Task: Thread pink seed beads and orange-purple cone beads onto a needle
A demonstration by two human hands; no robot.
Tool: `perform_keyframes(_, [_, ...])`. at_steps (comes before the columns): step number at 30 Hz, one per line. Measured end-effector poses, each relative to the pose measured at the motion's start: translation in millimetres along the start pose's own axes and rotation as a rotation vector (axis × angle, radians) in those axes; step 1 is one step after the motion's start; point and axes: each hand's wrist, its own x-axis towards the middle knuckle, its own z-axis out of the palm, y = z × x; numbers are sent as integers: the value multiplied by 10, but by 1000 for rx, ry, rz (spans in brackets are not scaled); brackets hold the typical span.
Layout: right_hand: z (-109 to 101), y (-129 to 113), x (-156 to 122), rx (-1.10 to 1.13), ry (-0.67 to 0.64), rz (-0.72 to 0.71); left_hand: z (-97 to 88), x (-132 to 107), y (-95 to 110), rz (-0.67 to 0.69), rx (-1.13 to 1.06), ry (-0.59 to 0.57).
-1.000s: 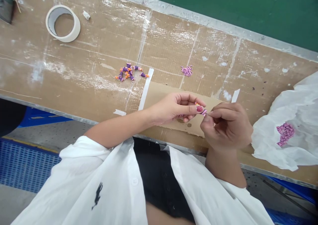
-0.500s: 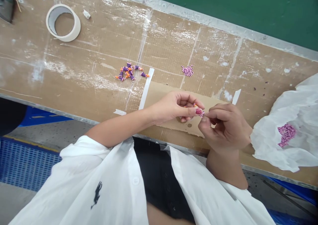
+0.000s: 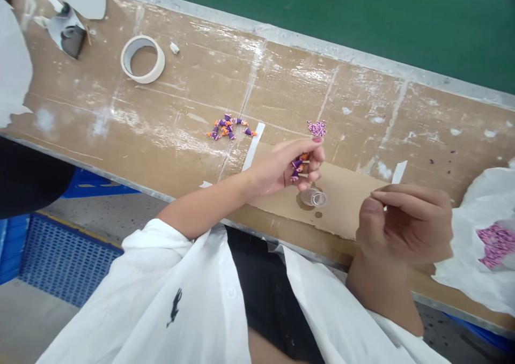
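Stretching across the view, a long table covered in glossy brown cardboard (image 3: pixel 189 93) carries everything loose. Crumpled white sheeting (image 3: pixel 475 203) at its right probably corrals what lies on it. A plain tan cardboard panel (image 3: pixel 350 208) sits before the person. Its right hand (image 3: pixel 406 224) neighbour hangs with thumb and forefinger drawn together; whether anything fine is between, I cannot tell. The left hand (image 3: pixel 277 171) curls loosely, like a cradle. A cream tape roll (image 3: pixel 156 73) rests well apart; white tape strips (image 3: pixel 254 147) presumably stop the panel sliding. A small clear cup (image 3: pixel 314 197) is on the panel, near both hands. Small purple-and-orange figures (image 3: pixel 298 164) lie in the left fingers, apparently so none drop; others heap beyond. Tiny pink-and-purple pieces (image 3: pixel 317 128) form separate piles, likely to avoid mixing.
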Motion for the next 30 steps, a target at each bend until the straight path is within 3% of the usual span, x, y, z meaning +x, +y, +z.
perform_keyframes(3, [55,88,-14,-113,-46,5,-113,-14,212,168,391,177])
perform_keyframes(6, [145,252,-50,-189,-146,67,-245,-108,441,308,1080,401])
perform_keyframes(8, [211,382,-73,-230,-260,146,-296,-201,564,232,1494,524])
perform_keyframes(11, [305,537,-85,-287,-450,212,-307,-316,660,-62,1854,598])
perform_keyframes(14, [376,594,-77,-362,-567,218,-283,-347,674,-238,1953,626])
perform_keyframes(18, [407,574,-68,-406,-595,219,-268,-313,677,-306,1947,628])
perform_keyframes(27, [354,619,-92,-265,-438,309,-274,-260,671,-323,1936,635])
perform_keyframes(30, [362,643,-105,-234,-371,359,-304,-236,634,-200,1917,645])
